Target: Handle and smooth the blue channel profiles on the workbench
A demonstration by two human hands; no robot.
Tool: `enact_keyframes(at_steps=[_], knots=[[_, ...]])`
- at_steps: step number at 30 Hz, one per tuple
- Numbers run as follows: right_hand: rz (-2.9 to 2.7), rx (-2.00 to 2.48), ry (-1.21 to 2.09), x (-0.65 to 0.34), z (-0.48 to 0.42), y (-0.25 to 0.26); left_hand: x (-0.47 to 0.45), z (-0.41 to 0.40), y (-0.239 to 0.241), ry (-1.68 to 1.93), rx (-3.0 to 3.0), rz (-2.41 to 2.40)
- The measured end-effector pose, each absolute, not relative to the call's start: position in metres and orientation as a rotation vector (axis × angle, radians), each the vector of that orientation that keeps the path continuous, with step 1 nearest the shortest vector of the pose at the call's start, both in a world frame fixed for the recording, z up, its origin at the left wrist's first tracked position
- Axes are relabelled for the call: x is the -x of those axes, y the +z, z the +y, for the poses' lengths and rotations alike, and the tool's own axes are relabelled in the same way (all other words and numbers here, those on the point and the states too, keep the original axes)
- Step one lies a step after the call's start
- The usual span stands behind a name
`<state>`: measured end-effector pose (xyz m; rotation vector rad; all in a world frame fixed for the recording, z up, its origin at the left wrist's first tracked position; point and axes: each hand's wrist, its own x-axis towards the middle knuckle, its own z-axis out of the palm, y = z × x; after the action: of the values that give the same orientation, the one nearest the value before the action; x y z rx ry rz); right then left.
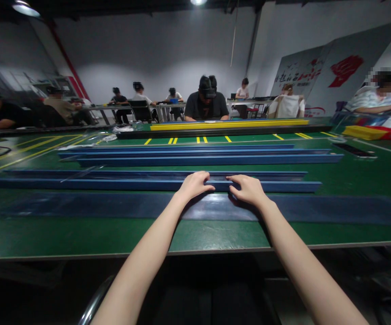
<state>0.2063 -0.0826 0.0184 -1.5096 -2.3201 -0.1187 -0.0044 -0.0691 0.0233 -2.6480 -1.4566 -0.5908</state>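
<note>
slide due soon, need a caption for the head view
Left hand and right hand at a long blue channel strip on a green table, flat translucent strip nearer.

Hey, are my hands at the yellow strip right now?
No, the left hand and right hand are at a blue rail, while the yellow strip lies farther away.

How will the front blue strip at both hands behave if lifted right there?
Probably fairly stiff: the blue strip looks straight along its length. Likely to dip at the left end, since more length lies beyond the left hand than beyond the right hand. Its straight, flat-looking side suggests sliding rather than rolling if pushed.
</note>
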Motion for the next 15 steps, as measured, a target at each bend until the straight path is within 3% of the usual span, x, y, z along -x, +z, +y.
enact_keyframes(at_steps=[15], knots=[[-2.322,1.495,-0.145,-0.2057,-0.0855,0.0196,0.0030,-0.0703,0.0254,-0.567,2.582,-1.531]])
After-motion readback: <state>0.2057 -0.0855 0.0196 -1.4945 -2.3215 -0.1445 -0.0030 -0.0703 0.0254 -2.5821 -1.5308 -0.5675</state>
